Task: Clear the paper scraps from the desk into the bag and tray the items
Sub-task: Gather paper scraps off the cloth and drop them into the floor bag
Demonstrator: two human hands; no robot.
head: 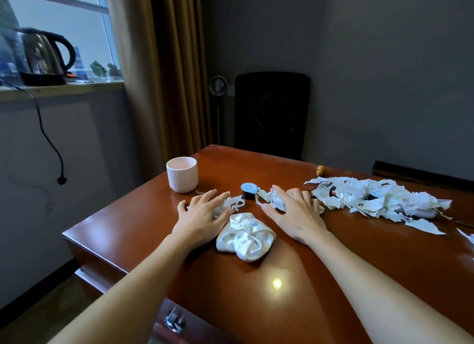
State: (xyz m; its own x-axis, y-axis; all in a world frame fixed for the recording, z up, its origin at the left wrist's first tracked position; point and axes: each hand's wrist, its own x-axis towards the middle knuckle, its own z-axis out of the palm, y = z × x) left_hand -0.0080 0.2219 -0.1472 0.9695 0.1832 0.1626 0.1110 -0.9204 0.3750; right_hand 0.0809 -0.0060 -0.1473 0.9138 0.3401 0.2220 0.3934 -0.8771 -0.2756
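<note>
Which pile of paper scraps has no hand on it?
The large heap on the desk's right side. One small clump lies under the left hand, another under the right hand.

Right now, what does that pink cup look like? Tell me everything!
The cup is pale pink, with thin upright ridges round its side and a smooth rim. It looks ceramic, and no handle shows. It stands upright, open-topped, near the left edge of the desk, beyond the left hand. Only the desk touches it.
</note>
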